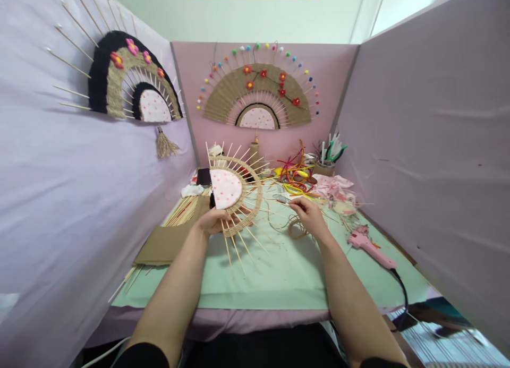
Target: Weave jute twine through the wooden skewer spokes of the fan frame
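My left hand (215,221) grips the lower edge of a half-round fan frame (235,190), holding it upright over the green mat (274,272). The frame has a pink dotted centre, thin wooden sticks fanning out, and a band of jute twine woven round them. My right hand (307,214) is pinched on a strand of jute twine (279,200) that runs from the frame. A loose coil of the twine (297,230) lies under this hand.
A pink glue gun (370,248) with a black cord lies at the right. Brown cardboard (167,243) and spare sticks (187,208) lie at the left. Coloured pipe cleaners (297,177), a tool cup (324,166) and pink scraps crowd the back. Finished fans hang on the partitions.
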`<action>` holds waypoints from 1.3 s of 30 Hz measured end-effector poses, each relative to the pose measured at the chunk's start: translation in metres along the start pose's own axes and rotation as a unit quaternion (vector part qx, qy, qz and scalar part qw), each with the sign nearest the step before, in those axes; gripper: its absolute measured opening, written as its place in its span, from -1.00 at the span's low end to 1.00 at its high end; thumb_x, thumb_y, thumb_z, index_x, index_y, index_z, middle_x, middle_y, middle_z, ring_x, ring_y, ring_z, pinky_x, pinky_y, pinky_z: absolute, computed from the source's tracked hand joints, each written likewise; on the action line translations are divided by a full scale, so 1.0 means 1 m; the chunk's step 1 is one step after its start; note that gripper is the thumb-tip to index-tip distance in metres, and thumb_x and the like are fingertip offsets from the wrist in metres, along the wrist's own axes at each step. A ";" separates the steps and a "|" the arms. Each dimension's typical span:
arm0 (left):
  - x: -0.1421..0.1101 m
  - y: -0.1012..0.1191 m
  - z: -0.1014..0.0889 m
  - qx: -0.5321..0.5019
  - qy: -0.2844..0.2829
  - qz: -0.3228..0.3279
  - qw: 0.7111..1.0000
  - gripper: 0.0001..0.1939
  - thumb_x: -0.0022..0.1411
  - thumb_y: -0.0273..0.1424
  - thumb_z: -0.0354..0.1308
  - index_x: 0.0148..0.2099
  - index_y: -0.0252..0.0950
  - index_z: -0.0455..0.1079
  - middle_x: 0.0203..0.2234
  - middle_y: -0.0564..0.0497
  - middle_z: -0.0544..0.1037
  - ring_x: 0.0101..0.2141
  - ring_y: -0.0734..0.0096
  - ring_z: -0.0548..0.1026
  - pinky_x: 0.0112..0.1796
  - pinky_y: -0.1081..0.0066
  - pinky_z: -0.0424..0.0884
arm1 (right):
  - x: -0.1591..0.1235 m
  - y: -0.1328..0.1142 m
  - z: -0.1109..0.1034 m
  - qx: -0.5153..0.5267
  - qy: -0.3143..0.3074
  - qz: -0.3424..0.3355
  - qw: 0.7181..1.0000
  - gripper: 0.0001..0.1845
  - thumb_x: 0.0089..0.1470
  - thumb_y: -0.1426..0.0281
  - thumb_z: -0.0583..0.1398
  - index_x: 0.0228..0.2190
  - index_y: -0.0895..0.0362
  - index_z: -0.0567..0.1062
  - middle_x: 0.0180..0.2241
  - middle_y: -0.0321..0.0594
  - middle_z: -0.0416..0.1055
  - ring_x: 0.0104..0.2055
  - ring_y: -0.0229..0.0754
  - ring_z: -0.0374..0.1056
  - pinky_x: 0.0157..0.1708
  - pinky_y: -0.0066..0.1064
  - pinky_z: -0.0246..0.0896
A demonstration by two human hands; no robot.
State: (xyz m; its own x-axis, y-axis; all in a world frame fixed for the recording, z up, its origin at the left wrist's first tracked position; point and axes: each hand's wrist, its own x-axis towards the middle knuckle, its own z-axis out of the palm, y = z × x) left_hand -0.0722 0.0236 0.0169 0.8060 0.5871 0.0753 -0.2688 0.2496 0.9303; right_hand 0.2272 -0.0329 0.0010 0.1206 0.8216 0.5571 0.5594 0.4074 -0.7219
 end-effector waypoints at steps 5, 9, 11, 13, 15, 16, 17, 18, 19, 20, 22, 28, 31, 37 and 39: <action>-0.002 0.002 0.003 -0.004 -0.014 -0.001 1.000 -0.51 -0.13 -0.54 0.10 -0.05 -0.35 0.38 -0.03 -0.23 0.42 -0.18 -0.09 0.48 -0.34 0.22 0.46 | 0.000 -0.001 -0.002 0.046 0.002 0.033 0.998 -0.78 0.00 0.23 0.15 -0.49 0.13 0.43 -0.51 -0.25 0.36 -0.47 -0.23 0.20 -0.44 -0.40 0.09; -0.002 0.000 0.000 -0.008 -0.014 0.001 1.000 -0.49 -0.13 -0.53 0.09 -0.03 -0.34 0.36 -0.03 -0.23 0.41 -0.16 -0.10 0.46 -0.30 0.19 0.45 | -0.001 -0.004 -0.003 0.083 0.027 0.038 0.995 -0.77 -0.02 0.21 0.17 -0.48 0.14 0.43 -0.52 -0.26 0.33 -0.48 -0.25 0.18 -0.46 -0.41 0.08; -0.002 -0.001 -0.002 -0.004 -0.014 -0.003 1.000 -0.49 -0.13 -0.53 0.08 -0.02 -0.36 0.35 -0.02 -0.24 0.41 -0.15 -0.10 0.46 -0.30 0.19 0.45 | -0.001 -0.004 -0.003 0.082 0.044 0.032 0.995 -0.76 -0.03 0.21 0.17 -0.48 0.14 0.44 -0.50 -0.25 0.34 -0.47 -0.24 0.19 -0.45 -0.41 0.08; -0.002 -0.002 -0.003 -0.003 -0.020 -0.010 1.000 -0.48 -0.12 -0.52 0.07 -0.01 -0.37 0.34 -0.01 -0.26 0.39 -0.17 -0.11 0.47 -0.33 0.20 0.45 | -0.001 -0.004 -0.003 0.077 0.045 0.030 0.996 -0.76 -0.04 0.20 0.18 -0.48 0.14 0.44 -0.50 -0.25 0.35 -0.47 -0.24 0.19 -0.45 -0.41 0.08; -0.003 -0.002 -0.003 -0.008 -0.030 -0.014 0.999 -0.47 -0.13 -0.51 0.07 -0.01 -0.38 0.34 -0.01 -0.28 0.38 -0.19 -0.10 0.48 -0.34 0.19 0.45 | -0.001 -0.004 -0.002 0.075 0.033 0.036 0.996 -0.74 -0.05 0.19 0.18 -0.50 0.14 0.43 -0.53 -0.27 0.33 -0.49 -0.25 0.17 -0.46 -0.41 0.07; -0.003 -0.002 -0.003 -0.012 -0.034 -0.018 0.999 -0.46 -0.13 -0.50 0.07 0.00 -0.38 0.33 -0.01 -0.28 0.39 -0.20 -0.09 0.48 -0.34 0.19 0.45 | -0.001 -0.004 -0.002 0.077 0.025 0.041 0.996 -0.74 -0.05 0.18 0.18 -0.51 0.14 0.43 -0.55 -0.28 0.31 -0.50 -0.26 0.16 -0.48 -0.42 0.05; -0.002 -0.003 -0.002 -0.017 -0.039 -0.021 0.999 -0.45 -0.13 -0.49 0.07 0.01 -0.38 0.32 -0.01 -0.28 0.39 -0.20 -0.08 0.49 -0.34 0.19 0.44 | -0.001 -0.004 -0.001 0.082 0.017 0.046 0.995 -0.73 -0.05 0.18 0.17 -0.52 0.14 0.42 -0.57 -0.29 0.29 -0.52 -0.27 0.14 -0.49 -0.42 0.04; -0.002 -0.004 -0.001 -0.023 -0.046 -0.026 0.998 -0.44 -0.14 -0.49 0.08 0.02 -0.37 0.32 -0.01 -0.27 0.39 -0.20 -0.07 0.49 -0.34 0.20 0.44 | -0.001 -0.005 0.000 0.086 0.011 0.052 0.995 -0.73 -0.05 0.18 0.17 -0.53 0.14 0.42 -0.58 -0.30 0.28 -0.53 -0.28 0.13 -0.51 -0.43 0.03; 0.000 -0.006 0.001 -0.030 -0.053 -0.031 0.998 -0.43 -0.15 -0.49 0.08 0.02 -0.37 0.32 -0.01 -0.27 0.39 -0.20 -0.07 0.49 -0.35 0.21 0.44 | -0.001 -0.005 0.002 0.090 0.005 0.059 0.994 -0.73 -0.05 0.18 0.17 -0.53 0.15 0.42 -0.59 -0.31 0.28 -0.53 -0.28 0.13 -0.51 -0.43 0.03; 0.002 -0.009 0.004 -0.039 -0.063 -0.039 0.996 -0.43 -0.16 -0.48 0.08 0.01 -0.36 0.32 -0.01 -0.26 0.39 -0.20 -0.06 0.49 -0.37 0.22 0.45 | -0.001 -0.005 0.004 0.094 0.000 0.066 0.993 -0.72 -0.06 0.17 0.17 -0.53 0.15 0.42 -0.59 -0.31 0.28 -0.54 -0.28 0.13 -0.52 -0.44 0.02; 0.007 -0.016 0.013 -0.059 -0.089 -0.064 0.992 -0.42 -0.18 -0.48 0.10 0.00 -0.37 0.33 0.00 -0.26 0.38 -0.20 -0.06 0.49 -0.38 0.22 0.44 | -0.002 -0.006 0.010 0.100 -0.006 0.077 0.992 -0.72 -0.08 0.17 0.18 -0.52 0.15 0.44 -0.58 -0.29 0.31 -0.54 -0.27 0.14 -0.52 -0.43 0.04; 0.016 -0.030 0.037 -0.079 -0.125 -0.124 0.981 -0.29 -0.22 -0.49 0.12 0.10 -0.33 0.24 0.03 -0.30 0.36 -0.11 -0.12 0.43 -0.28 0.13 0.42 | -0.002 -0.007 0.018 0.176 0.017 0.094 0.980 -0.74 -0.09 0.18 0.19 -0.47 0.14 0.43 -0.53 -0.28 0.35 -0.50 -0.27 0.20 -0.51 -0.44 0.10; 0.012 -0.026 0.036 -0.080 -0.112 -0.112 0.984 -0.34 -0.21 -0.49 0.11 0.06 -0.34 0.27 0.00 -0.31 0.38 -0.11 -0.16 0.43 -0.29 0.09 0.42 | -0.002 -0.011 0.014 0.235 0.017 0.120 0.964 -0.75 -0.10 0.18 0.23 -0.51 0.12 0.39 -0.64 -0.37 0.23 -0.60 -0.33 0.09 -0.59 -0.47 0.01; 0.010 -0.023 0.033 -0.068 -0.111 -0.124 0.984 -0.40 -0.20 -0.50 0.14 0.01 -0.35 0.31 -0.07 -0.29 0.43 -0.11 -0.17 0.43 -0.25 0.03 0.41 | -0.003 -0.022 0.008 0.428 -0.037 0.207 0.879 -0.68 -0.19 0.19 0.30 -0.55 0.10 0.30 -0.52 -0.33 0.35 -0.56 -0.34 0.23 -0.56 -0.47 0.16; 0.010 -0.024 0.034 -0.059 -0.115 -0.126 0.984 -0.42 -0.18 -0.50 0.15 0.01 -0.34 0.31 -0.08 -0.28 0.44 -0.09 -0.16 0.42 -0.22 0.04 0.39 | -0.003 -0.024 0.007 0.464 -0.063 0.217 0.857 -0.69 -0.20 0.21 0.31 -0.54 0.10 0.31 -0.39 -0.26 0.43 -0.45 -0.27 0.33 -0.48 -0.42 0.25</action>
State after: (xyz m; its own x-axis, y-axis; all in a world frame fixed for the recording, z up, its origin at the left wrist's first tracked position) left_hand -0.0397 -0.0023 0.0077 0.9493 0.3084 -0.0609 -0.0928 0.4599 0.8831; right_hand 0.2074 -0.0426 0.0134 0.0291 0.9887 0.1472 -0.4153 0.1459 -0.8979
